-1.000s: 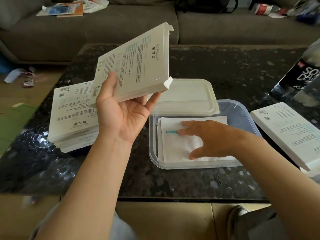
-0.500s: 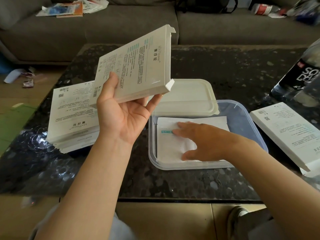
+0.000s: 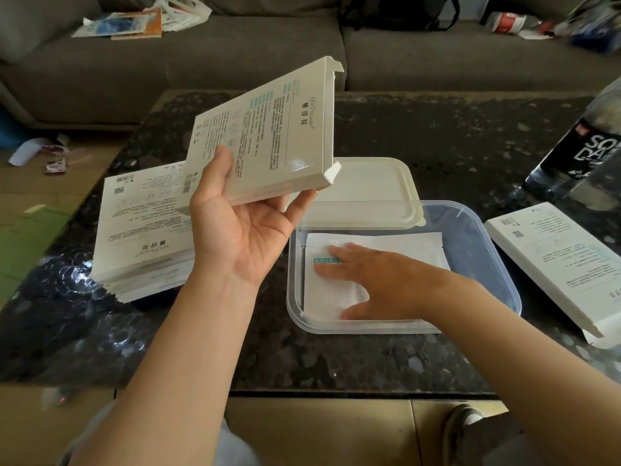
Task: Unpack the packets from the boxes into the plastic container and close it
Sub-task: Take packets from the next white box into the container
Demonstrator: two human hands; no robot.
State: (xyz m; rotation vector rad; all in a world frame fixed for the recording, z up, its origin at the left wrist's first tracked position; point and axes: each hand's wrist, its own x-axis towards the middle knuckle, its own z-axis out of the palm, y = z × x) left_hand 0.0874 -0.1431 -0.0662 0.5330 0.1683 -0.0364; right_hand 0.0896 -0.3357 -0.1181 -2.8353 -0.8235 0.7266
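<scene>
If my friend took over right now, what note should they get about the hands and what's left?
Left hand holds an opened white box above the table.
Right hand presses flat on the packets in the plastic container.
The lid lies across the container's far edge, not closed.
Done: some packets are in.
Left: stack of boxes at left, single box at right; cannot tell which are empty. Then close the lid.

The left grip (image 3: 242,230) is raised, palm facing back, thumb and fingers pinching a box (image 3: 268,136). The right grip (image 3: 383,284) lies low, palm down, fingers straight.
</scene>
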